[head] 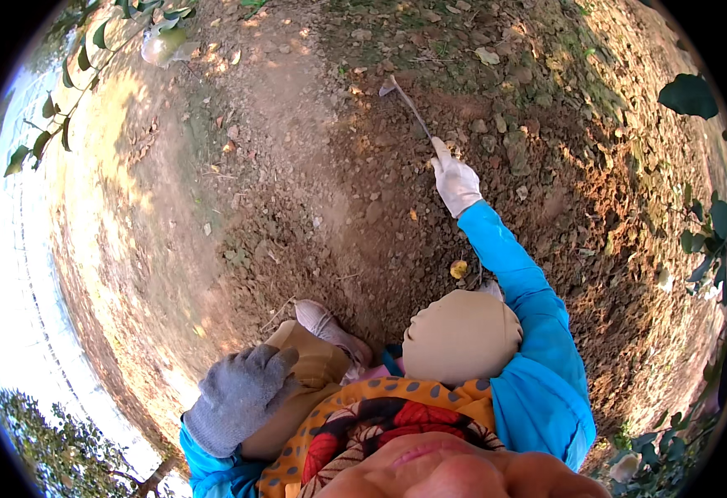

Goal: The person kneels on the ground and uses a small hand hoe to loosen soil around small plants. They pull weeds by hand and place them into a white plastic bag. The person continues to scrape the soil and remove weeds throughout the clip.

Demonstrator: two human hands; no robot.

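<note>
My right hand (455, 182), in a whitish glove, grips the handle of a small hand hoe (411, 106). The arm is stretched forward, and the hoe's blade (388, 86) is at the soil beyond the hand. On my bent left knee lies my left hand (242, 395), in a grey knit glove, with no tool visible in it. Its palm is hidden. Loose brown soil (363, 205) with small stones and dry leaves lies under and around the hoe.
A laced shoe (329, 330) stands beside the left leg. My right knee (463, 336) is bent beneath the right arm. A leafy branch with a bagged fruit (163, 46) hangs at upper left. More leaves (709, 230) are along the right rim. A yellow leaf (458, 269) lies before the right knee.
</note>
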